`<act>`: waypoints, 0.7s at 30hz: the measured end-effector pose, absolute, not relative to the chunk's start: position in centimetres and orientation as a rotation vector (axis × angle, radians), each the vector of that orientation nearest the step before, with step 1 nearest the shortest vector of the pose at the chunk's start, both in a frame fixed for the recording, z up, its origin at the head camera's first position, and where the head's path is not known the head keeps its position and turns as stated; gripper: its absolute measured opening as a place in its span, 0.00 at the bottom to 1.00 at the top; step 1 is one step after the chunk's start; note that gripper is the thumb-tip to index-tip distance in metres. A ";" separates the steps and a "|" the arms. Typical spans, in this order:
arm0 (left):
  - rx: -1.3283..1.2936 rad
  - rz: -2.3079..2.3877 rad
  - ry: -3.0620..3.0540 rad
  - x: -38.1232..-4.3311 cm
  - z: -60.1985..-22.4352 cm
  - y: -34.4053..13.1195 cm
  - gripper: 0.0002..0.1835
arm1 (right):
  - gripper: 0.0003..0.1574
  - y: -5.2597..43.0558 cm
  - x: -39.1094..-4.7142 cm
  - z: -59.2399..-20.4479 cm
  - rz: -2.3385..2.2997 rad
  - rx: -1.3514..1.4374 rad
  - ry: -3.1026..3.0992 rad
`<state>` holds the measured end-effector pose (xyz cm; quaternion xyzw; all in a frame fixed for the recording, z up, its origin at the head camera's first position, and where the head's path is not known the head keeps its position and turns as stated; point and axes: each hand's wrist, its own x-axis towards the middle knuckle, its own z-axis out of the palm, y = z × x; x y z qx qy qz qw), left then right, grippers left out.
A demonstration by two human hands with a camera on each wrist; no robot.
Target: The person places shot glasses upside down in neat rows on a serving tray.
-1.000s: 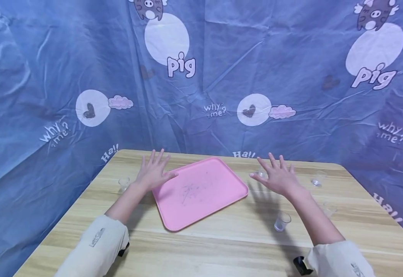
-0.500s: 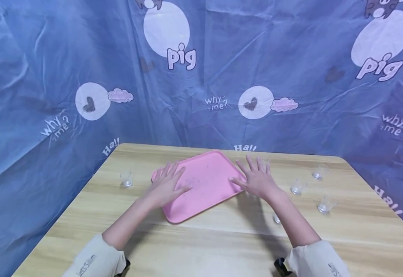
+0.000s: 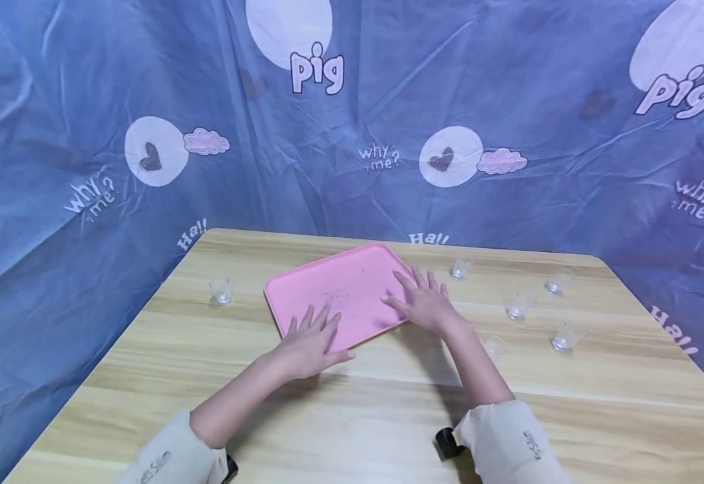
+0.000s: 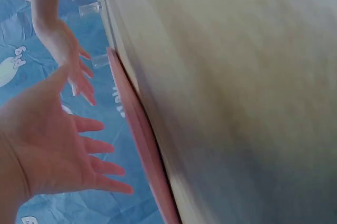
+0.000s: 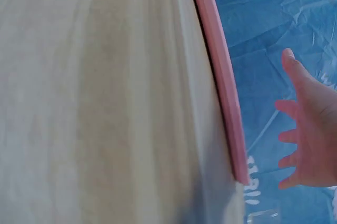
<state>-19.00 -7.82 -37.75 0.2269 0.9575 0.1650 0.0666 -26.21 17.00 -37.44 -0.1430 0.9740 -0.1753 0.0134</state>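
Note:
A pink rectangular tray (image 3: 303, 282) lies at an angle on the wooden table, with some dark scuff marks on its floor. My left hand (image 3: 309, 346) hovers over its near left corner, fingers spread and palm down. Over the right end of the tray is my right hand (image 3: 427, 306), its fingers also spread. The left wrist view shows a gap between my left fingers (image 4: 97, 145) and the tray's edge (image 4: 139, 129). A similar gap separates my right fingers (image 5: 289, 137) from the tray rim (image 5: 224, 77). Neither hand holds anything.
One small clear glass (image 3: 221, 292) stands left of the tray. Several more are spread to its right, including a glass (image 3: 459, 269) near the back and a glass (image 3: 494, 347) beside my right forearm. A blue printed cloth (image 3: 352, 195) hangs behind the table (image 3: 358, 430).
My left hand has come from the tray's far left side to its near left corner. The right hand has moved left, from among the glasses to over the tray. The view has tilted down.

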 end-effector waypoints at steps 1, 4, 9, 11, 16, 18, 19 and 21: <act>0.684 0.472 2.878 -19.1 -37.9 -8.0 0.42 | 0.45 17.0 -26.3 -37.6 -0.552 -0.446 3.029; 0.693 0.418 2.875 -19.4 -38.7 -8.4 0.43 | 0.45 17.4 -26.6 -38.3 -0.568 -0.441 3.007; 0.677 0.384 2.879 -19.8 -40.5 -9.2 0.44 | 0.43 18.2 -26.9 -40.0 -0.559 -0.438 2.994; 0.671 0.376 2.880 -19.8 -41.0 -9.3 0.43 | 0.43 18.6 -27.1 -40.8 -0.556 -0.439 2.986; 0.680 0.371 2.892 -20.0 -41.6 -9.4 0.43 | 0.44 19.2 -27.3 -41.9 -0.563 -0.467 2.988; 0.699 0.381 2.898 -20.1 -41.5 -9.4 0.43 | 0.44 19.3 -27.3 -42.0 -0.565 -0.472 3.007; 0.713 0.390 2.902 -20.3 -41.5 -9.5 0.43 | 0.44 19.3 -27.3 -42.0 -0.565 -0.471 3.014; 0.747 0.393 2.909 -20.6 -41.4 -9.8 0.43 | 0.44 19.1 -27.2 -42.0 -0.551 -0.460 3.031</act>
